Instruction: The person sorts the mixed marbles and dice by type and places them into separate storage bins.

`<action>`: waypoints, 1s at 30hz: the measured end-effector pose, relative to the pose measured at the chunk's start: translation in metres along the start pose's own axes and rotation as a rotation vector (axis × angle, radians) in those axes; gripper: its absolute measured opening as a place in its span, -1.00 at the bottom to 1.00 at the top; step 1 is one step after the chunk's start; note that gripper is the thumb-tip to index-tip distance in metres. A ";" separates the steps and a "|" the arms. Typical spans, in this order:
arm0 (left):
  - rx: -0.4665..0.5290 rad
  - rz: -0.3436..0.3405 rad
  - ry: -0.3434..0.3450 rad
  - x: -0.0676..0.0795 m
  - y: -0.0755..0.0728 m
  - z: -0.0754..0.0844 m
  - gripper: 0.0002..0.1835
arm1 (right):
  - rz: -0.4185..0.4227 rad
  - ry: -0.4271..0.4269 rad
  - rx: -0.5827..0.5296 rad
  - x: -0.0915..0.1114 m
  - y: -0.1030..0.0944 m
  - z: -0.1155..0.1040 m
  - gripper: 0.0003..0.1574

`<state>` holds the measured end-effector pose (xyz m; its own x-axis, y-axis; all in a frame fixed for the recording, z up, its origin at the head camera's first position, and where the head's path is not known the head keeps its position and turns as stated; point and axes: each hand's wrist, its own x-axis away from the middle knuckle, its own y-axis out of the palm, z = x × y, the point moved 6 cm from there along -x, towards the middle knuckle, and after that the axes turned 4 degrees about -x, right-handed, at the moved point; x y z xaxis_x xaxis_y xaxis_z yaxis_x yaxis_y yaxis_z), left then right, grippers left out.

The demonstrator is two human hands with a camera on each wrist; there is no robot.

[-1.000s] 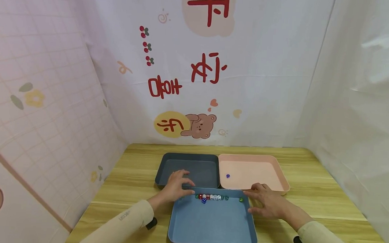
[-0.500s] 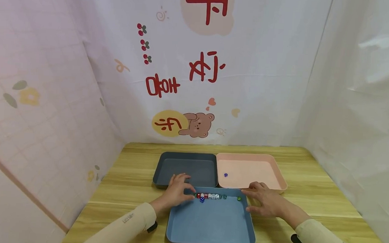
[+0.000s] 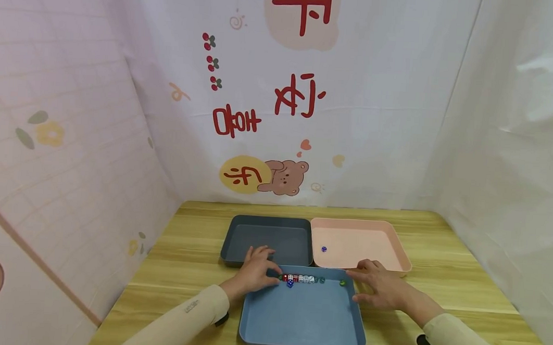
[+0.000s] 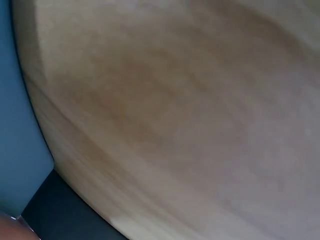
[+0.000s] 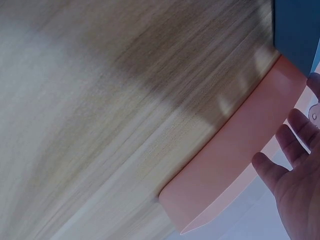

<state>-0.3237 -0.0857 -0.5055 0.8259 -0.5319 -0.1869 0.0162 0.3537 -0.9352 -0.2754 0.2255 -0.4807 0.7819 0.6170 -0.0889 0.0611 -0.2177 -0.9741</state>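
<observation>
In the head view, a row of small red, white and green dice (image 3: 301,279) lies along the far wall of the blue tray (image 3: 302,320). One blue die (image 3: 290,284) sits just in front of the row. My left hand (image 3: 254,272) reaches over the tray's far left corner, thumb and index finger apart beside the row's left end, close to a green die (image 3: 280,278). My right hand (image 3: 379,286) is at the far right corner, its fingers extended near the rim and a yellow-green piece (image 3: 342,283). The right wrist view shows its spread fingers (image 5: 270,167).
Behind the blue tray stand a dark grey tray (image 3: 273,240) on the left and a pink tray (image 3: 362,244) on the right, side by side. A blue die (image 3: 324,249) lies in the pink tray. The wooden table (image 3: 184,240) meets printed cloth walls (image 3: 378,120).
My left hand has moved right, up to the left end of the dice row, covering the spot where a green die lay. The right hand stays about where it was.
</observation>
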 end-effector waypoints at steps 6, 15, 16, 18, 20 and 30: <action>-0.006 -0.002 0.002 -0.001 0.000 0.001 -0.87 | -0.001 -0.001 -0.002 0.000 0.000 0.000 -0.20; -0.034 -0.009 0.011 -0.002 0.003 0.000 -0.88 | -0.022 0.022 -0.006 0.000 0.001 0.003 -0.19; -0.035 -0.008 0.011 -0.002 0.003 0.000 -0.88 | -0.022 0.022 -0.005 0.000 0.001 0.003 -0.19; -0.038 -0.006 0.012 -0.003 0.003 0.000 -0.89 | -0.022 0.021 -0.003 0.000 0.001 0.002 -0.19; -0.040 0.000 0.017 -0.003 0.003 0.000 -0.90 | -0.017 0.008 -0.001 0.000 0.000 0.001 -0.20; 0.098 0.019 0.017 -0.007 -0.011 -0.002 -0.95 | -0.003 -0.025 -0.002 0.000 -0.002 -0.001 -0.22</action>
<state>-0.3308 -0.0880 -0.4944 0.8167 -0.5373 -0.2104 0.0564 0.4372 -0.8976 -0.2747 0.2251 -0.4788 0.7657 0.6367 -0.0908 0.0648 -0.2169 -0.9740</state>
